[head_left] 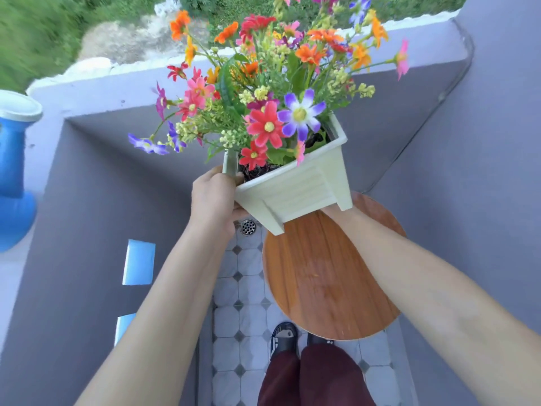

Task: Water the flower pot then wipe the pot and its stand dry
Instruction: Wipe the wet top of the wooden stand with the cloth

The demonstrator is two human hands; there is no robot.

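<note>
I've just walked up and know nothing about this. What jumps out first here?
The bright bunch of flowers in red, orange, pink and purple fills the upper middle, planted in a pale square pot. The pot is lifted in the air, tilted: the left hand grips its near corner, while the right hand is hidden beneath it. Just below sits a round wooden stand on the tiled floor.
</note>
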